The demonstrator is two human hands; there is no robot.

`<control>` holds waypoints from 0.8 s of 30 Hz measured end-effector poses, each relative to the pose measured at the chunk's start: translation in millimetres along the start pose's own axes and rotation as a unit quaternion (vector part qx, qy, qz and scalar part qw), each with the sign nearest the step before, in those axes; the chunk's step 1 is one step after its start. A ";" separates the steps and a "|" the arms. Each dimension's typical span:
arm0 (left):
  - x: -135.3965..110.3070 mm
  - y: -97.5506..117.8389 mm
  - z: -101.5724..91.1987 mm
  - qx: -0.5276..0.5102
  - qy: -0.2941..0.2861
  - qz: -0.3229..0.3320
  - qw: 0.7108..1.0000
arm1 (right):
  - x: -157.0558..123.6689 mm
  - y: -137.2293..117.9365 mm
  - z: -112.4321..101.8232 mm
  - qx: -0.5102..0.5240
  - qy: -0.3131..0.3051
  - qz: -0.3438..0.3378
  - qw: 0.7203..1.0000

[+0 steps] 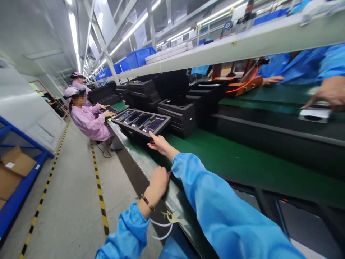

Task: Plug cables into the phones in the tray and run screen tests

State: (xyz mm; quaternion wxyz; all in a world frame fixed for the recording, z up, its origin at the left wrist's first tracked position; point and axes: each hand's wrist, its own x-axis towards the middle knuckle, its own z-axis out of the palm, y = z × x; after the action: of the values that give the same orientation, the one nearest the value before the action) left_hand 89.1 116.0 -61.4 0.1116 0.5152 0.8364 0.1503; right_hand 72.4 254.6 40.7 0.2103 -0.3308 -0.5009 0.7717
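My right hand (161, 144) reaches forward over the bench, its index finger stretched out at the near corner of a black tray (129, 126). The fingertip meets or nearly meets the rim; I cannot tell which. Several flat dark-screened devices, such as this one (155, 124), lie in the tray's compartments. The tray sits tilted at the bench edge. My left hand (159, 180) is closed above the bench edge, lower down. A small thin bit shows at its fingertips, too little to name. A white cable (161, 225) hangs below that wrist.
Stacked black trays (176, 117) stand beyond my right hand on the green bench (210, 147). More devices lie in a black tray (272, 208) at lower right. People in pink sit further along. Across the bench, a co-worker's hand (327, 93) touches a white piece (314, 114).
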 end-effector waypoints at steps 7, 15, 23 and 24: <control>-69.9 -53.5 -10.9 -0.262 0.087 -0.107 0.955 | 3.6 0.4 18.6 0.071 0.053 0.000 0.996; -54.8 -129.7 -77.2 -0.665 0.244 -0.212 0.673 | -122.6 16.8 -147.0 -0.014 0.015 0.007 1.000; -69.6 -108.7 -50.6 -0.774 0.159 -0.233 0.567 | -201.3 5.4 -273.3 -0.224 0.029 0.046 0.973; -78.2 -103.7 -38.2 -0.765 0.156 -0.229 0.581 | -202.6 6.8 -283.4 -0.257 0.040 0.046 0.965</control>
State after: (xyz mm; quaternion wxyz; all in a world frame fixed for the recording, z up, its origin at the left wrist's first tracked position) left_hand 24.9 -3.3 -61.3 0.3632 -0.0013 0.5064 0.7820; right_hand 417.2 298.6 16.1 0.1020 -0.4271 -0.6575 0.6123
